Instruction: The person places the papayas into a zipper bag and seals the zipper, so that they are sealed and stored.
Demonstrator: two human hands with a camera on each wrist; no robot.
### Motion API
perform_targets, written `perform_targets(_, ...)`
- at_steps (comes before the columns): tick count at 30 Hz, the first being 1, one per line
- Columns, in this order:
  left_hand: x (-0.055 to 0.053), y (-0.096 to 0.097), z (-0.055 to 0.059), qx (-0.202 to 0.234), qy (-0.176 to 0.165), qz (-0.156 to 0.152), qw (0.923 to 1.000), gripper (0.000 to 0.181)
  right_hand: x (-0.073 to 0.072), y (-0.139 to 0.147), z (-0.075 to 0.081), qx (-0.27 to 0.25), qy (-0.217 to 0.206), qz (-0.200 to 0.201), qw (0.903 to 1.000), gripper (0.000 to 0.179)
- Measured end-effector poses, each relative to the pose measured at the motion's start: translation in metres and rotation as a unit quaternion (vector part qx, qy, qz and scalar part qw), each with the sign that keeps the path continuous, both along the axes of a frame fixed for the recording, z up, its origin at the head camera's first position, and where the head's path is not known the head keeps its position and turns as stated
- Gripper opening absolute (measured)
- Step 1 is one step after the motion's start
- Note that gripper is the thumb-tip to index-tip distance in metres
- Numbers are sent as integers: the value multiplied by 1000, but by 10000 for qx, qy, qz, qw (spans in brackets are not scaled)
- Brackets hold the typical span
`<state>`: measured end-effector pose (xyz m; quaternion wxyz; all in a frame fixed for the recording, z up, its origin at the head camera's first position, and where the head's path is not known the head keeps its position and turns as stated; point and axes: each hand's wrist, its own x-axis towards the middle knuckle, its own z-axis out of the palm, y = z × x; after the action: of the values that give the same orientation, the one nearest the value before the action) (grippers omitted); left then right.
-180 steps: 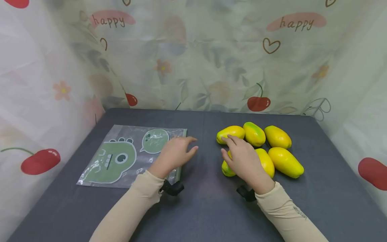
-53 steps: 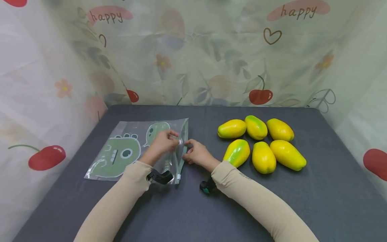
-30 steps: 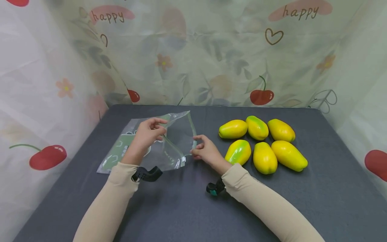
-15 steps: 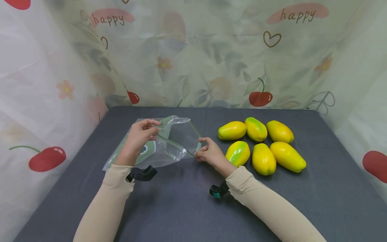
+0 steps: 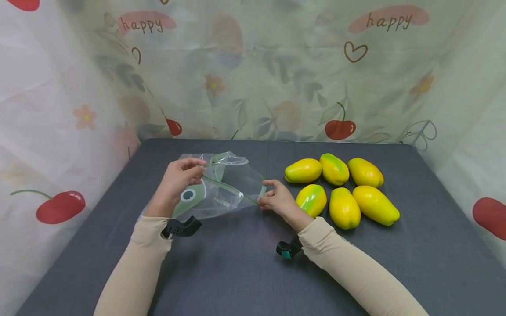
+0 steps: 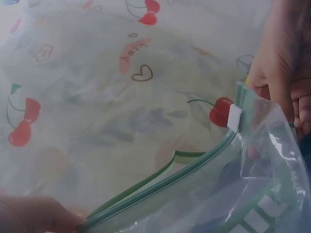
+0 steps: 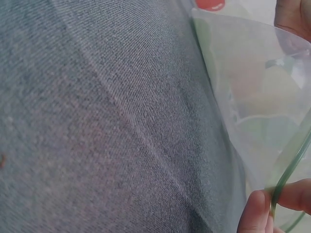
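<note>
Both grips pinch zip bag (image 5: 221,188) rim: left hand (image 5: 176,182), right hand (image 5: 280,201); bag base hidden.

Close view of a clear plastic zip bag with a green sealing strip (image 6: 194,170), its mouth pulled apart. The strip runs diagonally from lower left to upper right, ending beside a small white slider clip (image 6: 234,118). One hand (image 6: 284,63) pinches the bag's upper right corner; fingertips (image 6: 34,216) hold the strip at lower left. Behind hangs a pale curtain printed with red cherries and hearts (image 6: 97,97).

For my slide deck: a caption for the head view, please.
Both hands, left hand and right hand, hold a zip bag open beside six mangoes.
</note>
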<state>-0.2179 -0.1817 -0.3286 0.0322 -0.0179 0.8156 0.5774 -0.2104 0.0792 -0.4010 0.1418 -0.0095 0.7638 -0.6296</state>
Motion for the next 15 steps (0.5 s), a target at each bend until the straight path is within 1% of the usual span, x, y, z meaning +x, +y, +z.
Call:
perform_targets(2,-1,2,-1,165,-64,-116,9998,32,0,0,0,7,-13,20,10000,63)
perform_targets(4,-2,4,-3,362,-109,-308,9988,33,0,-1,-1,5,-22,29,10000,63)
perform_targets(8,-6,8,-9,517,-160,-728,9959,33,-1,-2,-2,10,-23,35,10000,63)
perform_targets(12,-7,10,-12,330,-193,-994,9943,31,-1,-2,-1,54,-35,63,10000,63)
perform_targets(15,-8,13,-14,128,-176,-1090,9938,30,0,-2,0,79,-46,95,9999,64)
